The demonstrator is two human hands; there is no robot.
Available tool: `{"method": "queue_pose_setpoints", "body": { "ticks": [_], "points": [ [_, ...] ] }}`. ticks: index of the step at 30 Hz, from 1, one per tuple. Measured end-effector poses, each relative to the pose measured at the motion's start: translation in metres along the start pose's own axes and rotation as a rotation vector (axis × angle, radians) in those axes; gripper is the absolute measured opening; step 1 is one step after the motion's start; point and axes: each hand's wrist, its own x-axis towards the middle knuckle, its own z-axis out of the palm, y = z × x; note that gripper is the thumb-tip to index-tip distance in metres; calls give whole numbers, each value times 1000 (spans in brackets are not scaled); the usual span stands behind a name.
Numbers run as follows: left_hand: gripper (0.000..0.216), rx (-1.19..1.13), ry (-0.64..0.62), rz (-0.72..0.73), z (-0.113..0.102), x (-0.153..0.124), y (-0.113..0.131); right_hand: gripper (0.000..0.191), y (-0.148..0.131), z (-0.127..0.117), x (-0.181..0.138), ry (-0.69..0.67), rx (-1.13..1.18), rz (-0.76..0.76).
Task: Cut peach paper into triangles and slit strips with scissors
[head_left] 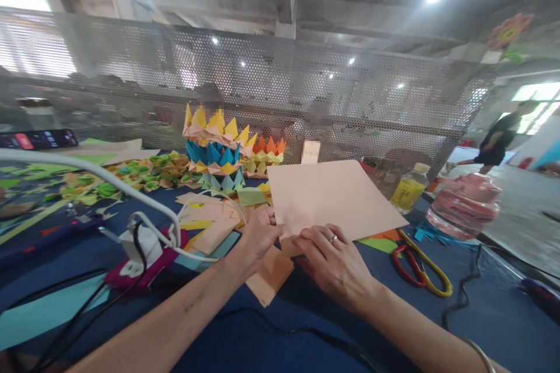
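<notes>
A large peach-coloured sheet of paper (pixel 336 198) is held up at a tilt in front of me. My left hand (pixel 261 236) is closed on its near left corner, thumb and fingers pinching the edge. Along the near edge, my right hand (pixel 336 262), with a ring on one finger, has its fingers curled over the paper; the thumb is partly hidden beneath. Below both hands, a smaller peach piece of paper (pixel 271 277) lies on the blue table. To the right of the sheet rest scissors (pixel 422 268) with red and yellow handles.
Stacked folded-paper crowns (pixel 214 151) stand behind, near a perforated metal screen (pixel 245 64). On the left are a magenta power strip (pixel 135 274) with a white charger, cables and paper scraps. A yellow-labelled bottle (pixel 410 189) and a pink clear container (pixel 464 207) stand right. A person walks beyond.
</notes>
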Motion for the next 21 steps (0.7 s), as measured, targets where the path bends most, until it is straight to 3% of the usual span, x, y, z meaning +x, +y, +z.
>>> {"method": "queue_pose_setpoints", "body": {
  "ticks": [5, 9, 21],
  "points": [
    [32, -44, 25, 87, 6, -2, -11, 24, -14, 4, 3, 5, -75, -50],
    [28, -94, 30, 121, 9, -4, -18, 18, -23, 5, 7, 24, -118, -16],
    [32, -104, 26, 19, 12, -6, -6, 19, -19, 1, 9, 12, -112, 58]
  ]
}}
